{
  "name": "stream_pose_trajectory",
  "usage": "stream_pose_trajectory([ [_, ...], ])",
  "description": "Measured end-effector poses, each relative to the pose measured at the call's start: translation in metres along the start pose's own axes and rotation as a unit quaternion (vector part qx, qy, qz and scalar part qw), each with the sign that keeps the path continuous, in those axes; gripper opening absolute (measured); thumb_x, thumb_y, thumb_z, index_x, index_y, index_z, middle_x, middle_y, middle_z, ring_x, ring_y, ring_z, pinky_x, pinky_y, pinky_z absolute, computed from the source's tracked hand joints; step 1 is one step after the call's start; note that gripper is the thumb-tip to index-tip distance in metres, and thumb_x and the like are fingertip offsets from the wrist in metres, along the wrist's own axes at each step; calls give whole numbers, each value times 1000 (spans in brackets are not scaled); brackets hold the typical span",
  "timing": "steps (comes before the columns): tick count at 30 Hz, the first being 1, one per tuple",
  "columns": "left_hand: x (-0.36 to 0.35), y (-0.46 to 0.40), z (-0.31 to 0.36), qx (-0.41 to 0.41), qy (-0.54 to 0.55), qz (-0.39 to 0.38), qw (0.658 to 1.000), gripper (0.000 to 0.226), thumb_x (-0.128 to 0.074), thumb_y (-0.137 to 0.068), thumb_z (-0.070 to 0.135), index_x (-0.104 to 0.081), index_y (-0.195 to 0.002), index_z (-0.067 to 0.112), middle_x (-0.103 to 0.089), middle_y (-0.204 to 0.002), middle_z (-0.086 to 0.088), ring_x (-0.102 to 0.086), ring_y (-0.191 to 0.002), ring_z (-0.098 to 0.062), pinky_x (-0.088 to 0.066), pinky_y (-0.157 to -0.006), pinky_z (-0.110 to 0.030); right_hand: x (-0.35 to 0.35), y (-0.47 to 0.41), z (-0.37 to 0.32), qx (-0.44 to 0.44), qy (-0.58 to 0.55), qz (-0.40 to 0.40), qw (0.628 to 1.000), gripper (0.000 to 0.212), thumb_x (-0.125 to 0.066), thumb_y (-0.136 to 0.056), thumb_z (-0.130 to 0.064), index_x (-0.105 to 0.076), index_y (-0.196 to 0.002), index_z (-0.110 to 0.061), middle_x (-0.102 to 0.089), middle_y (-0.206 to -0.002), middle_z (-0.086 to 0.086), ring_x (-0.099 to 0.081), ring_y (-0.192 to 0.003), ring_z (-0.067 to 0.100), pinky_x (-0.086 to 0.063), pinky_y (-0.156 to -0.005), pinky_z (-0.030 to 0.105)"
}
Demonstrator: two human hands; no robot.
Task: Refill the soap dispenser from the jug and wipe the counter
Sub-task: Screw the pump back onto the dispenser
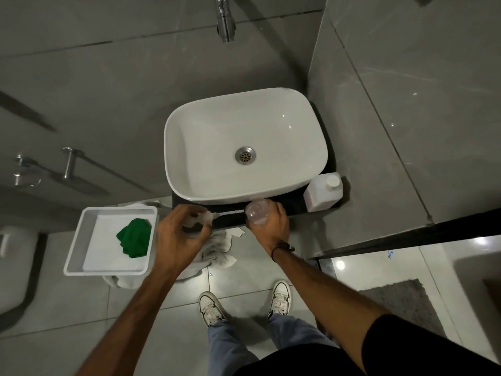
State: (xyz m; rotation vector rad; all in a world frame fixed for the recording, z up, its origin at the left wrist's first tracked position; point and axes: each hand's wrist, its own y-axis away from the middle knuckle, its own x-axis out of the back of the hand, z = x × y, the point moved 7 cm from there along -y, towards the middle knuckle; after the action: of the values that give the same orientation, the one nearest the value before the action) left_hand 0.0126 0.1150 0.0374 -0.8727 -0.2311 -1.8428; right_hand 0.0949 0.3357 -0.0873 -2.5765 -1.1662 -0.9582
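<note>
Two white sneakers (245,302) nearest, planted on the pale floor tiles (81,302) below blue jeans. Higher up, left hand (179,234) curled shut around a white pump head (198,219), its thin tube (230,213) stretched sideways toward the right, lying over the front edge of the dark counter (292,206). Right hand (271,222) wrapped closed around a clear soap dispenser bottle (257,211), mouth open and facing up, pinkish liquid low inside, bottle held at the counter's front edge just in front of the basin. Dark cord around the right wrist. Under and between the hands, a crumpled white cloth (217,253) hanging down below the counter edge. Left of the left hand, a white tray (78,234) holding a bunched green cloth (134,237) on a white sheet. Past the hands, a white rectangular basin (206,147) sitting on the counter, metal drain (245,156) at its centre. Right of the basin, touching its corner or just beside it, a white capped jug (324,192), upright on the counter, pinkish liquid showing low through its side. Farthest, a chrome tap (225,19) jutting from the grey tiled wall above the basin.
</note>
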Motion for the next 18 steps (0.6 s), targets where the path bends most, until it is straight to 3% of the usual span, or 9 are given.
stream_pose_trajectory([
  [10,-16,-22,50,-61,8,-38,997,19,-82,-82,22,-74,-97,15,-73,-94,6,-68,-83,-5,-53,-72,-12,19,11,-3,103,110,-43,988,74,-88,-56,-36,-64,-123,-17,-60,-110,4,-58,-101,27,-53,-78,41],
  [14,-40,-25,53,-73,-7,-116,991,26,-84,-76,15,-75,-100,9,-75,-95,-1,-67,-80,-7,-51,-73,-4,23,14,-16,143,123,-53,981,78,-87,-54,-43,-63,-124,-19,-58,-110,2,-56,-99,25,-54,-77,41],
  [18,-63,-24,55,-89,-42,-149,984,16,-80,-80,13,-72,-92,6,-74,-85,-8,-68,-75,-19,-55,-68,-23,17,21,-30,178,130,-71,973,81,-83,-50,-54,-62,-123,-25,-55,-108,-1,-54,-98,23,-52,-78,39],
])
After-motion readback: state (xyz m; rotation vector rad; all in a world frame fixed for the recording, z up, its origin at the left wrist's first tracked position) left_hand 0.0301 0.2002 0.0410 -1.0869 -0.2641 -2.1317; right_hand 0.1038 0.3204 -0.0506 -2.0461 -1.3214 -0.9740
